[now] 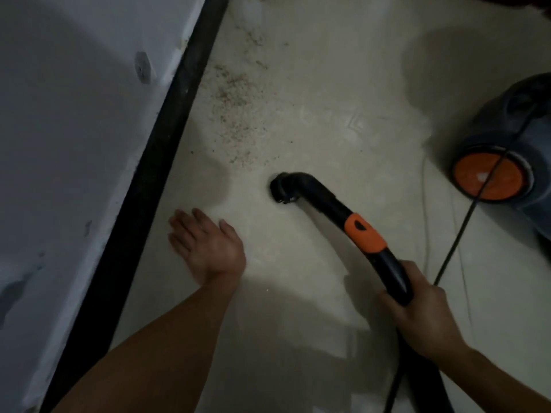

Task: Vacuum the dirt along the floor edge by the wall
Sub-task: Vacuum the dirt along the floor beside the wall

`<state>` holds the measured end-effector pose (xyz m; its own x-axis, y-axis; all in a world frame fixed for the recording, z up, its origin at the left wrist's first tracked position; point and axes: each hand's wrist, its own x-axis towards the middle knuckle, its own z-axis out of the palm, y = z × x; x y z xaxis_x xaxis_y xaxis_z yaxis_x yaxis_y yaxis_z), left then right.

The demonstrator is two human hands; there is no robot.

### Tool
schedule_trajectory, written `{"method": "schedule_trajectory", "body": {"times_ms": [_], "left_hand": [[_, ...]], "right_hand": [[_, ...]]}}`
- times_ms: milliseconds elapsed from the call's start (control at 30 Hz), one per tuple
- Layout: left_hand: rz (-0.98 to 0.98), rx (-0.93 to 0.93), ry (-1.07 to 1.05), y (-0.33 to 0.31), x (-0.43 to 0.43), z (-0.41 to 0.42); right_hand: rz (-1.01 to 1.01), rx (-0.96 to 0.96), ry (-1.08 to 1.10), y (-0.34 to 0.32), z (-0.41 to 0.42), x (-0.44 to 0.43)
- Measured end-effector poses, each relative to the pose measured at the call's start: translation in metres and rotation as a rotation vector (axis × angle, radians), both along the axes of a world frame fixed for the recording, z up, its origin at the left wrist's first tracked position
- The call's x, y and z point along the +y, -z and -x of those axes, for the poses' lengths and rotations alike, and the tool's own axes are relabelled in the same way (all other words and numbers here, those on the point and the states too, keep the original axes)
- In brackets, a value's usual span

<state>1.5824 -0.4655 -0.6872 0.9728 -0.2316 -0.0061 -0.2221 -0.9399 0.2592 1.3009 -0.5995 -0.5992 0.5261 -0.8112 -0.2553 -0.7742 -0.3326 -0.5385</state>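
Right hand [423, 311] grips vacuum wand [343, 216], dirt [235, 108] beyond its nozzle (near baseboard [167, 138]).

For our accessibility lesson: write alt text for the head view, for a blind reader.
The right hand grips a vacuum wand, its nozzle just short of scattered dirt beside the black skirting; the left hand is open.

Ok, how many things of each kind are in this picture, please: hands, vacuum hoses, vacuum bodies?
Hands: 2, left hand and right hand
Vacuum hoses: 1, vacuum hose
Vacuum bodies: 1, vacuum body
Total: 4
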Motion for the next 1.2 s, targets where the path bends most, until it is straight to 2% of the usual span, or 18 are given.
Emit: {"method": "schedule_trajectory", "body": {"times_ms": [133, 267, 333, 467, 567, 700, 867, 967, 1200], "left_hand": [[0.01, 0.006, -0.003, 0.002, 0.0, -0.001], [0.025, 0.001, -0.009, 0.004, -0.001, -0.002], [0.032, 0.007, -0.006, 0.003, -0.001, -0.003], [0.02, 0.04, 0.008, -0.001, 0.0, -0.002], [0.033, 0.044, -0.006, 0.0, 0.0, -0.001], [0.031, -0.023, -0.008, 0.003, -0.002, -0.002], [0.005, 0.021, -0.012, 0.005, -0.002, -0.004], [0.0, 0.004, -0.011, 0.004, -0.001, -0.003], [-0.012, 0.027, -0.006, -0.001, -0.003, -0.002]], "right_hand": [[0.137, 0.015, 0.112, 0.0, -0.038, -0.06], [0.084, -0.031, 0.194, -0.007, -0.087, -0.099], [0.058, -0.045, 0.159, -0.012, -0.092, -0.085], [0.015, 0.029, -0.049, -0.018, -0.061, -0.033], [0.025, 0.079, -0.116, -0.019, -0.051, -0.031], [0.158, 0.061, 0.023, -0.009, -0.091, -0.091], [0.152, -0.029, 0.126, -0.003, -0.155, -0.142], [0.129, -0.037, 0.081, -0.006, -0.152, -0.122], [-0.009, 0.015, -0.194, -0.006, -0.075, -0.023]]}}
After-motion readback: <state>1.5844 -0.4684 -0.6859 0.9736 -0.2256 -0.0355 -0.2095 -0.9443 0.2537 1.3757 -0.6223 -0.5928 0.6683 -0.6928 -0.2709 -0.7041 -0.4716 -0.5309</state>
